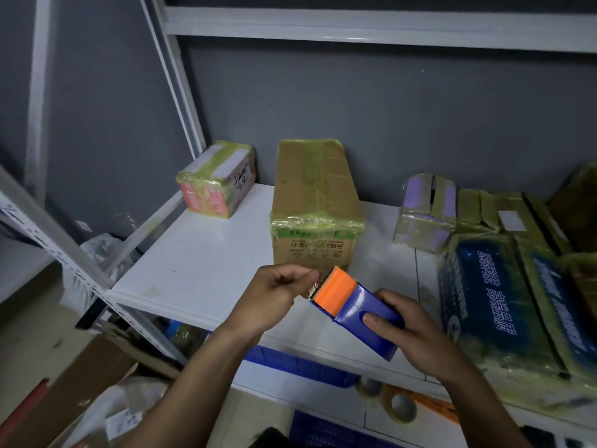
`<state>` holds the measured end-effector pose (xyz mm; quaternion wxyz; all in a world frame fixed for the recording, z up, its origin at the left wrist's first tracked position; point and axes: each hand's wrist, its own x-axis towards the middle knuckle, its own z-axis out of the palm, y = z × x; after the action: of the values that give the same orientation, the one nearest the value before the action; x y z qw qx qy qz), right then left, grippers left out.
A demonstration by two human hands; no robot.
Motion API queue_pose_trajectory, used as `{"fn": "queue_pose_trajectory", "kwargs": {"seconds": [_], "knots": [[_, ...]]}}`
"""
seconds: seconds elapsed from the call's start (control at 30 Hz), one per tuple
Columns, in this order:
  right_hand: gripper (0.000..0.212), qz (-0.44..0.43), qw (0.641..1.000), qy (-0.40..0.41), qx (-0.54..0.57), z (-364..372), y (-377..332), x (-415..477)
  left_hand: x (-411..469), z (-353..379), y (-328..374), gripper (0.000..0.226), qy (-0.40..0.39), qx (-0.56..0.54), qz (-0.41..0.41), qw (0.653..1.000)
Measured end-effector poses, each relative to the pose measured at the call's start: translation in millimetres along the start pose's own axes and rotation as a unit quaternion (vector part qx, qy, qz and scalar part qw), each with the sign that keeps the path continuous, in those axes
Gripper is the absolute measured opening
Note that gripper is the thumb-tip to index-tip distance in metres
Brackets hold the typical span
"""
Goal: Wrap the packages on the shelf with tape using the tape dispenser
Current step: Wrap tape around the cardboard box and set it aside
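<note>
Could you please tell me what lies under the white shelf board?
Under the shelf board a blue crate and rolls of tape show; the board hides the rest.

Hiding the rear of the tape dispenser (349,302) under the right hand (416,337). Covering most of the clear tape end (312,287) with the left hand (271,295). Cutting off the blue package (504,302) at the right edge. Blurring the tall carton (315,202) print.

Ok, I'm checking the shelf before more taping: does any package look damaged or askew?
The purple box at the back right looks dented, with a dark gap between its top flaps. The tape band round the tall brown box is wrinkled. Nothing is spilled.
</note>
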<state>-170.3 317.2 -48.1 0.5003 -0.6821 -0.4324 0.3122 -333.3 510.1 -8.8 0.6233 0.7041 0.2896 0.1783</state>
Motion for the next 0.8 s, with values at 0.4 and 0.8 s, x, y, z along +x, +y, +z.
{"fn": "queue_pose_trajectory", "kwargs": {"seconds": [0.4,0.8], "knots": [[0.032,0.020,1.000,-0.023,0.000,-0.4,-5.9,2.5,-3.0,-6.9,-8.4,0.011,0.010,0.045,0.022,0.999],[0.017,0.004,0.996,-0.015,-0.092,17.6,-45.8,31.9,12.1,-46.6,-6.9,0.022,0.080,0.053,0.087,0.992]]}}
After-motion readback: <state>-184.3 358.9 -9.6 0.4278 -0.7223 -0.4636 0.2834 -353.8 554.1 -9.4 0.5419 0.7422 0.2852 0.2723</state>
